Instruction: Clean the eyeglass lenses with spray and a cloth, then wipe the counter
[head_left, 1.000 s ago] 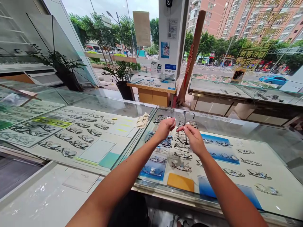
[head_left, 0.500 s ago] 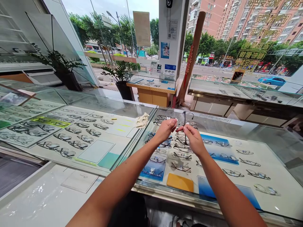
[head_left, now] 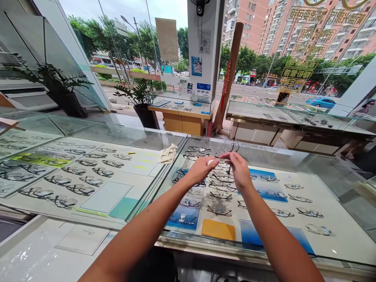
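Observation:
Over the right-hand glass display case, my right hand [head_left: 241,169] pinches a pair of dark-framed eyeglasses [head_left: 232,145], held up above the case. Just to its left, my left hand [head_left: 202,168] is closed on a small white cloth or tissue [head_left: 212,161] that shows at the fingertips. The two hands nearly meet. Beneath them, rows of eyeglasses [head_left: 221,196] lie inside the case, with a yellow case [head_left: 218,229] near the front edge.
A crumpled beige cloth [head_left: 168,153] lies on the glass left of my hands. Another display case [head_left: 96,172] with rows of glasses extends left. Potted plants [head_left: 146,113], a wooden post [head_left: 230,74] and more showcases [head_left: 264,113] stand beyond.
The eyeglasses have turned in my right hand, from edge-on to more face-on. My left hand has opened up slightly toward a flatter pinch, showing more white material. The view has shifted right.

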The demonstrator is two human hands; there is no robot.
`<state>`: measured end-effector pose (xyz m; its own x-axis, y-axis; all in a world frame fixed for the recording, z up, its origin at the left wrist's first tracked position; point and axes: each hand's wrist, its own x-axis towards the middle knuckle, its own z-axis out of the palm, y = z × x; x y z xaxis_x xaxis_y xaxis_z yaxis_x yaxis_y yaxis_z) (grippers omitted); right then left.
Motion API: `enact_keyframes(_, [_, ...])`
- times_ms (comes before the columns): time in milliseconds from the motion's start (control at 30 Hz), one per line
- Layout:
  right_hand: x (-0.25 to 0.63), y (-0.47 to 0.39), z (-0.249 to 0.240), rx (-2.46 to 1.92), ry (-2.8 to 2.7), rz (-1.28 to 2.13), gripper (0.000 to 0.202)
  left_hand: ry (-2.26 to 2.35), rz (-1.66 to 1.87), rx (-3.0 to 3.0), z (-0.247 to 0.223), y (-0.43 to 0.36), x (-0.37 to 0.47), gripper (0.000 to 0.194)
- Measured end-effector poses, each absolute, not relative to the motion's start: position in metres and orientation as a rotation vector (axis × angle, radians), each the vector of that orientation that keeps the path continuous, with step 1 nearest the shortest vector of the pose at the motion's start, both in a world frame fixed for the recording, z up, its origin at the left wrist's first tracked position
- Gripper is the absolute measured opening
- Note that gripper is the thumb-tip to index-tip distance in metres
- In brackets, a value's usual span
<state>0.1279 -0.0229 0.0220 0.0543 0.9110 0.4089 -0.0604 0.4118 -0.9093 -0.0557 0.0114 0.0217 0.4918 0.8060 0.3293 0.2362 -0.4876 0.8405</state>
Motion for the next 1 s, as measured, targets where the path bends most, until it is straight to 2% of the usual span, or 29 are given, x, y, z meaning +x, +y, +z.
enact_keyframes(133, [0.129,-0.023,0.022,-0.861,-1.285,0.911,0.037,0.844,1.055,1.926,0.023,0.023,-0.066,0.058])
enact_keyframes(233, [0.131,-0.022,0.022,-0.876,-1.283,0.903,0.038,0.935,1.289,1.786,0.027,0.045,-0.088,0.050])
enact_keyframes(333, [0.134,-0.020,0.020,-0.883,-1.288,0.890,0.040,1.237,1.624,1.617,0.029,0.074,-0.123,0.033])
enact_keyframes(400, [0.135,-0.018,0.019,-0.879,-1.288,0.880,0.039,1.645,1.723,1.484,0.028,0.090,-0.149,0.023])
enact_keyframes(467, [0.137,-0.016,0.017,-0.872,-1.284,0.875,0.037,2.046,1.662,1.271,0.024,0.102,-0.171,0.026])
enact_keyframes(567, [0.138,-0.015,0.016,-0.845,-1.259,0.902,0.035,2.309,1.539,1.034,0.014,0.110,-0.194,0.035])
enact_keyframes(1000, [0.136,-0.018,0.022,-0.839,-1.266,0.941,0.037,2.438,1.488,0.838,-0.021,0.123,-0.212,0.045])
